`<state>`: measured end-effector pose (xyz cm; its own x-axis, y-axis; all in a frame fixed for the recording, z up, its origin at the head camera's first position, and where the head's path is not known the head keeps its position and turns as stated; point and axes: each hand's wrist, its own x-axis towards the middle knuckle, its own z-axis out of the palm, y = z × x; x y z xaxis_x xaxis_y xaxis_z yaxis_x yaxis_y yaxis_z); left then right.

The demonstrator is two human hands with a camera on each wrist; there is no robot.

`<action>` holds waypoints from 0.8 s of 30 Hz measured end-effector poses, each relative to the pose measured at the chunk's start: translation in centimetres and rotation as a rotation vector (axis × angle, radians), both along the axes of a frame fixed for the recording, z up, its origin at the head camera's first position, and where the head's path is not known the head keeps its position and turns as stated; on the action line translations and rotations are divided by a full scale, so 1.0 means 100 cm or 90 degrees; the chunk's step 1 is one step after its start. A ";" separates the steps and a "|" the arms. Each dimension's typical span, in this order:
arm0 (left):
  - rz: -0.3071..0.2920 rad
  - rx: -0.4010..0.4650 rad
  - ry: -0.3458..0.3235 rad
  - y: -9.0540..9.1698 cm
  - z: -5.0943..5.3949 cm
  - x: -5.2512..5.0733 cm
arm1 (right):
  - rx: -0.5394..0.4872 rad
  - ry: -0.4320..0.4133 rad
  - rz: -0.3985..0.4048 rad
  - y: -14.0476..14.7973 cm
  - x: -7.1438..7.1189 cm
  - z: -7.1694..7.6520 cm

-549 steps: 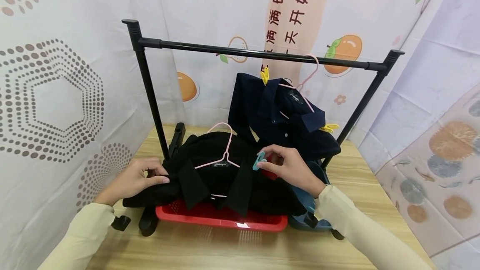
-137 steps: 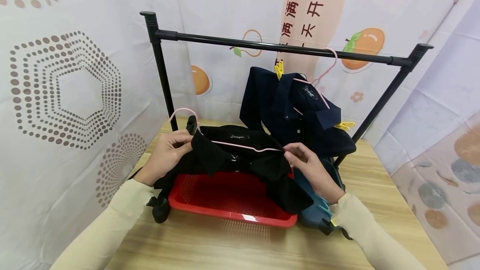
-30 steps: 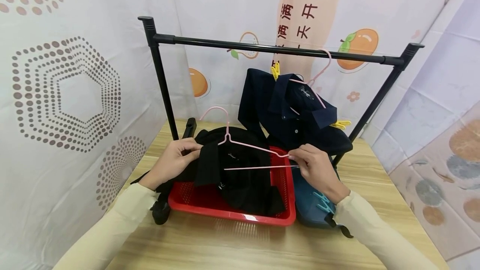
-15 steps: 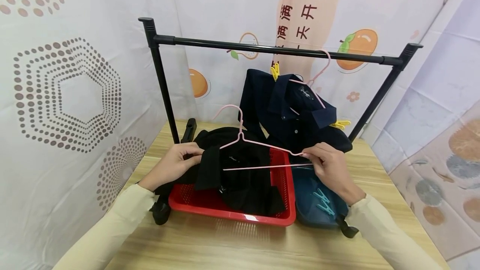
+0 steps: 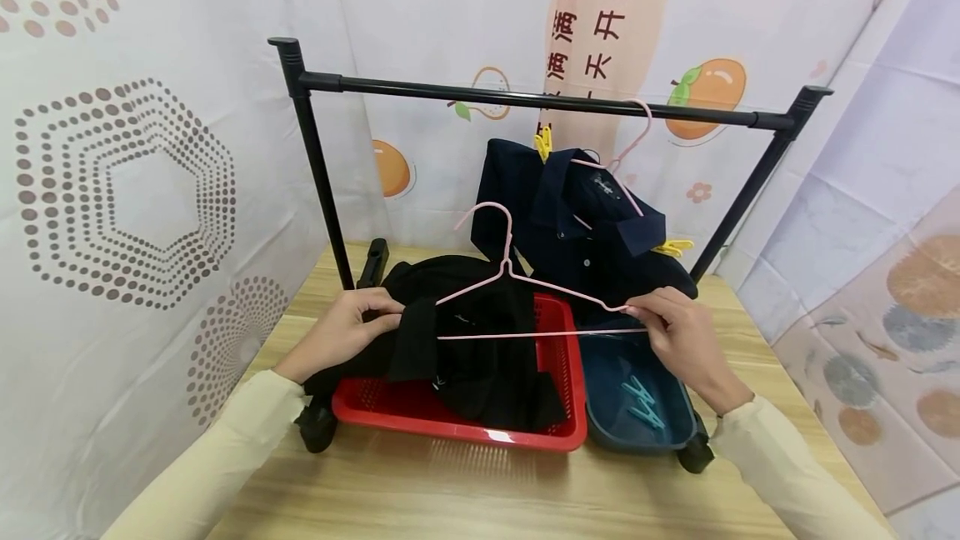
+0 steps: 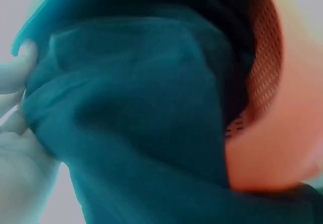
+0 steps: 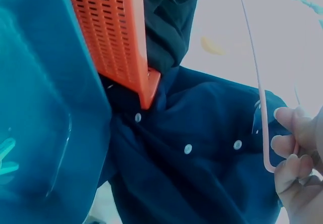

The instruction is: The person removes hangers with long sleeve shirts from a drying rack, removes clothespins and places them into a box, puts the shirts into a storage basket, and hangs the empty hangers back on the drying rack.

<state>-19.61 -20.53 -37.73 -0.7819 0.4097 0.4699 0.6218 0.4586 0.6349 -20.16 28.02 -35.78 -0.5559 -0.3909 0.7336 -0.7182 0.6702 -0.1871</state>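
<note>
My left hand pinches the collar side of a black shirt, which lies bunched over a red basket. In the left wrist view the shirt's cloth runs from my fingers. My right hand grips the right end of a pink hanger, out beyond the shirt. The hanger's left end is hidden under the collar at my left hand; its hook stands up. Up close in the right wrist view, thumb and fingers pinch around the hanger's bent corner.
A black rack's rod spans above. From it hangs a navy shirt on a pink hanger, with yellow clothespins on its shoulders. Right of the basket sits a blue basin holding teal clothespins. Rack feet flank both containers.
Earlier my right hand held a teal clothespin, then the shirt and hanger at the collar. The hanger's right half has come out of the shirt; my right hand keeps drawing it rightward.
</note>
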 end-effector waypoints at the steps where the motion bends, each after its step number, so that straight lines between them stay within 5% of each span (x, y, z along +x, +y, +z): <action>1: 0.007 -0.001 -0.002 -0.001 -0.001 0.000 | 0.001 -0.001 -0.007 0.002 0.001 0.000; 9: 0.035 -0.023 -0.006 -0.010 -0.010 -0.003 | 0.016 -0.002 -0.036 0.013 0.004 -0.003; 18: 0.063 -0.079 -0.074 -0.022 -0.019 -0.003 | 0.021 -0.019 -0.081 0.026 0.005 -0.007; 24: 0.043 -0.164 -0.049 -0.027 -0.025 -0.004 | 0.030 -0.003 -0.092 0.034 0.006 -0.009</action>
<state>-20.05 -23.27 -40.23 -0.8410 0.4535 0.2950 0.5385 0.6503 0.5359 -19.57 31.44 -36.68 -0.6125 -0.3408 0.7132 -0.6131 0.7744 -0.1565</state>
